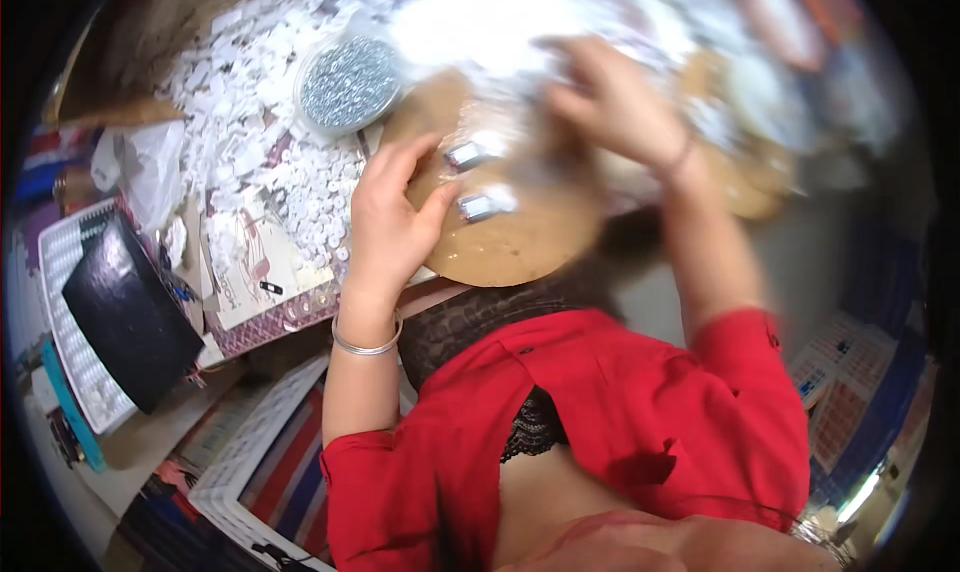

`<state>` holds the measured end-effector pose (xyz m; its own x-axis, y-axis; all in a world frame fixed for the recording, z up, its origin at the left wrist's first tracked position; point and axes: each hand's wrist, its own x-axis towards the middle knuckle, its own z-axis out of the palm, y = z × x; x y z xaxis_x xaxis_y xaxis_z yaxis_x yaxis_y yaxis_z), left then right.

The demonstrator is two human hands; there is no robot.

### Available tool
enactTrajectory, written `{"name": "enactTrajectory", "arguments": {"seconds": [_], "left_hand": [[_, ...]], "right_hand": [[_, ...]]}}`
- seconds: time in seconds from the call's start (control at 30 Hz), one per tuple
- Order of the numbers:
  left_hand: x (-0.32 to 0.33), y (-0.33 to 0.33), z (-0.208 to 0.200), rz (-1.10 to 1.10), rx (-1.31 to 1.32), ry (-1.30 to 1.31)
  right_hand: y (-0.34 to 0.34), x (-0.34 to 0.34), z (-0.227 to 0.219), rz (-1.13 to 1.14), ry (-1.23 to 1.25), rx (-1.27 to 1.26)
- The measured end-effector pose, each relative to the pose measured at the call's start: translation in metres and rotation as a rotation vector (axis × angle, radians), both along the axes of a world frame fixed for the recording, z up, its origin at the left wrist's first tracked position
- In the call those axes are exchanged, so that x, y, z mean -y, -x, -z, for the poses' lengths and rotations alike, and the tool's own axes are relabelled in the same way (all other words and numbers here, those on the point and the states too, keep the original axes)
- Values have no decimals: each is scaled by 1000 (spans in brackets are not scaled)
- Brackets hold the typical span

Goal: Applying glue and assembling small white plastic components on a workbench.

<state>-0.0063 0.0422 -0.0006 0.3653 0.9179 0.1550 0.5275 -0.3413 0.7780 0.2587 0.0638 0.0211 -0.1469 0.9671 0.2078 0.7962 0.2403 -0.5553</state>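
Note:
A brown round board [525, 247] lies in front of me at the table's edge. My left hand [390, 212] rests at its left side, open, with thumb and index finger apart. By those fingertips, two small shiny metallic pieces [478, 208] sit on the board, one farther away than the other. My right hand [620, 102] is raised over the far right part of the board, slightly blurred. Its index finger and thumb stand apart, and I see nothing between them. Glare washes out the area beyond its fingers.
A clear round tub [348, 82] of small silvery pieces stands beyond my left hand. Many white pieces [240, 82] and small white round parts [310, 197] are heaped around it. At the left are a white basket [70, 262] and a black curved object [130, 312]. Another brown board [745, 177] is at the right.

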Motion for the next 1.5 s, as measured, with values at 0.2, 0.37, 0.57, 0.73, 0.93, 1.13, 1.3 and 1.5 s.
{"name": "enactTrajectory", "arguments": {"seconds": [0.2, 0.37, 0.57, 0.73, 0.93, 1.13, 1.3, 1.5], "left_hand": [[-5, 0, 1, 13, 92, 14], [-12, -4, 11, 56, 34, -61], [-14, -10, 13, 58, -8, -163], [-15, -14, 13, 97, -3, -178], [-18, -11, 14, 111, 0, -179], [-15, -16, 13, 114, 6, -162], [-13, -16, 16, 122, -81, -226], [-15, -13, 9, 53, -87, -197]], "right_hand": [[36, 5, 20, -444, 67, -373], [32, 4, 34, -391, 44, -270], [36, 21, 41, -330, -286, -107], [33, 22, 38, -354, -221, -165], [30, 21, 33, -391, -194, -110], [30, 46, 30, -433, -361, 395], [35, 33, 13, -472, -89, 331], [-94, -57, -4, 395, 184, 698]]}}
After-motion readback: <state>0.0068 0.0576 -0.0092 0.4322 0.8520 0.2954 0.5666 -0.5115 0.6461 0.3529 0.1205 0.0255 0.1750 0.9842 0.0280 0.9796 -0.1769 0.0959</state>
